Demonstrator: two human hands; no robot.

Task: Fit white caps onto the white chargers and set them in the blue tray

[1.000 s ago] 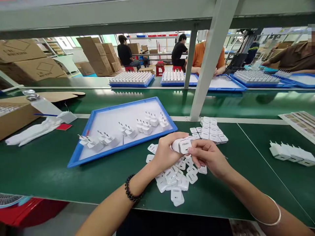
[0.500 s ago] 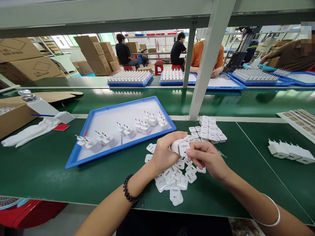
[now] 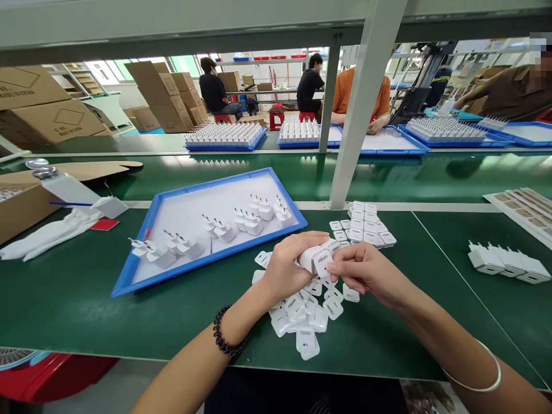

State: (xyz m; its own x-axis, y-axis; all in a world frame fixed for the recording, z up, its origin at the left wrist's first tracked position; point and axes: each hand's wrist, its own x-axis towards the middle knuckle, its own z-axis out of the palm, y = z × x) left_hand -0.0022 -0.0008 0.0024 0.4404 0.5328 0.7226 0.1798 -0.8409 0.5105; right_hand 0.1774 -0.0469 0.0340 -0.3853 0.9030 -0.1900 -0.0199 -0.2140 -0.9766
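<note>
In the head view, my left hand [image 3: 284, 264] is wrapped round white plug chargers [image 3: 307, 259], their front ends facing right; how many it holds I cannot tell. Between thumb and finger, my right hand [image 3: 368, 267] pinches the edge of a white cover plate [image 3: 322, 264] with dark lettering, set against a charger's front end. Beneath both hands lies a loose pile of similar white plates [image 3: 296, 307], partly hidden by them. Just behind, more lettered plates are stacked in neat rows [image 3: 368, 225]. Several finished-looking plug chargers [image 3: 224, 232] stand pins up in the blue tray [image 3: 251, 248].
A row of plug chargers [image 3: 509, 265] stands at right, near a cardboard divider [image 3: 524, 215]. At left are a white glove [image 3: 52, 234], a red card [image 3: 104, 224] and a dispenser bottle [image 3: 66, 187]. A slanted metal post [image 3: 351, 138] rises behind the plates. Co-workers sit beyond.
The plate in my right hand sits slightly more squarely at the charger's front, and my right hand has shifted a little right. The camera view has moved slightly.
</note>
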